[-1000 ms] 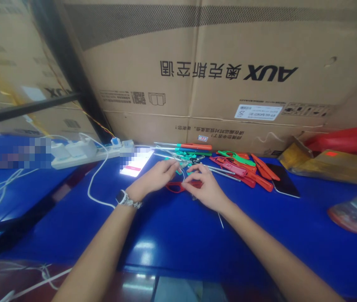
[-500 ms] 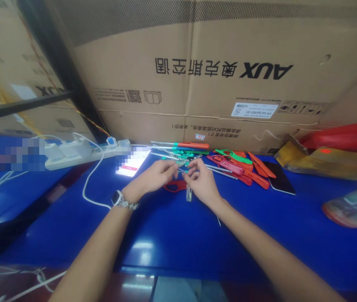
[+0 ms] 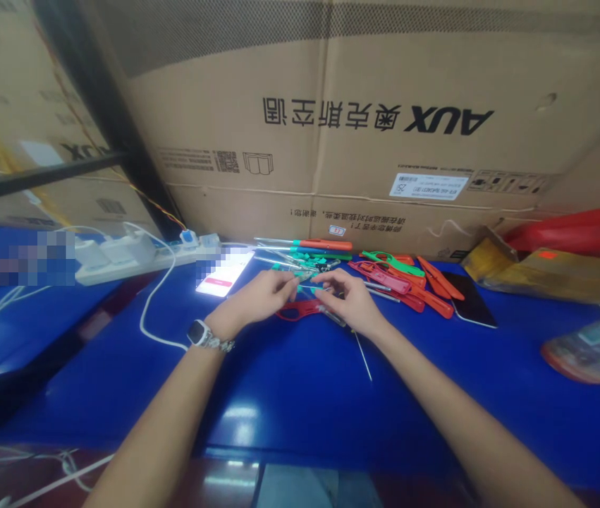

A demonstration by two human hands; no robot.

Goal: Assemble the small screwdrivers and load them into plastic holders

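My left hand (image 3: 268,296) is closed, thumb and fingertips pinching a small greenish part (image 3: 306,276) above the table. My right hand (image 3: 351,300) faces it, thumb and forefinger closed around something too small to make out, with a bit of green at the tip. Under the hands lies a red handle shell (image 3: 298,309). A small clear piece (image 3: 334,318) sits beneath my right hand, partly covered. Below the right wrist a thin metal rod (image 3: 364,358) slants down; its upper end is hard to see. Just beyond my fingers are loose green parts (image 3: 321,259) and metal tubes.
Red and orange handle shells (image 3: 410,286) and a green shell (image 3: 405,263) are piled right of the hands. A dark phone (image 3: 472,300) lies beside them, a lit phone (image 3: 225,271) on the left. A power strip (image 3: 141,257) and large carton (image 3: 331,183) stand behind.
My right hand has shifted slightly right and its fingers reach flatter toward the left hand. The clear piece has tilted to the right; more of the thin rod shows.
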